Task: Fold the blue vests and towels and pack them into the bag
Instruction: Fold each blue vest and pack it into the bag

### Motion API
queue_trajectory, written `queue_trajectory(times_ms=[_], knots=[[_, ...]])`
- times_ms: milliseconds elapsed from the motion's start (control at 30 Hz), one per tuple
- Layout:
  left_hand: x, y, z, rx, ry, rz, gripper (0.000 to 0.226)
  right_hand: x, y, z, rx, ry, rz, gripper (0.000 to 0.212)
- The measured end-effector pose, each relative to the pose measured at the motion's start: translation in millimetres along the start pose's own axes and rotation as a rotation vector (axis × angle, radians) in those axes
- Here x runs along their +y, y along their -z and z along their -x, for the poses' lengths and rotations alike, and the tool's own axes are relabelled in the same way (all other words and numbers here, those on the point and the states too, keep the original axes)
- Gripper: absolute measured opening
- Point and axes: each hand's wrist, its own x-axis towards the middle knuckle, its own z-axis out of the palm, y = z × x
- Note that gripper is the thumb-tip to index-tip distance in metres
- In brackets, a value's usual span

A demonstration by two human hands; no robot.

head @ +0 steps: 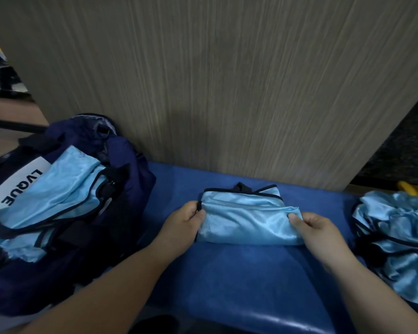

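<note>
In the head view, a folded light blue vest point(247, 219) with dark trim lies on the blue padded bench point(239, 280), close to the grey wood-grain panel point(227, 80) that rises behind it. The left hand point(182, 225) grips the vest's left edge, thumb on top and fingers curled under the fabric. The right hand point(316, 231) pinches the right edge in the same way, thumb pressed on the upper layer. The vest is doubled into a rough rectangle, with a dark strap end poking out at its far side. To the left, partly on the bench, sits a dark navy bag point(87, 237), its mouth open and another light blue vest point(65, 189) lying in it beside a white label printed LVQUE point(12, 186). At the right end of the bench, well apart from the hands, a crumpled heap of light blue vests point(396, 239) lies unfolded. Both forearms are bare.
</note>
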Motion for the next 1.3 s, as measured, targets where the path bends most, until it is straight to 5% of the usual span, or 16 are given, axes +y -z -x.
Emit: queue_trajectory(times_ms=[167,333,467,600,733,933,1067,1200,1300], knots=[[-5.9,-0.5,-4.6,0.095,-0.017,-0.222,0.006,-6.9,-5.6,3.9,0.043,0.037,0.198,0.004],[-7.2,6.3,-1.0,0.124,-0.164,-0.453,0.024,-2.1,-2.4,4.2,0.029,0.133,0.235,0.026],[-10.6,18.8,-7.0,0.000,-0.394,-0.517,0.031,1.3,13.6,4.5,-0.244,0.144,0.079,0.034],[-14.6,28.3,-11.4,-0.264,-0.346,-0.616,0.059,6.7,30.1,2.1,-0.508,0.079,0.080,0.060],[-15.8,32.8,-10.8,-0.367,-0.295,-0.717,0.073,14.1,24.4,-3.1,-0.397,0.274,0.424,0.075],[-20.3,33.9,-14.1,-0.335,-0.285,-0.671,0.058,20.3,9.6,-8.2,-0.097,0.453,0.336,0.047],[-25.0,35.5,-17.7,-0.365,-0.267,-0.624,0.044,4.6,6.0,-4.7,-0.029,0.398,0.186,0.024],[-13.9,29.4,-17.3,-0.262,-0.267,-0.455,0.024,-2.4,6.2,-3.0,0.016,0.315,0.118,0.040],[-11.1,28.5,-23.3,-0.251,-0.261,-0.589,0.031,-4.2,1.6,-3.3,0.023,0.234,0.208,0.045]])
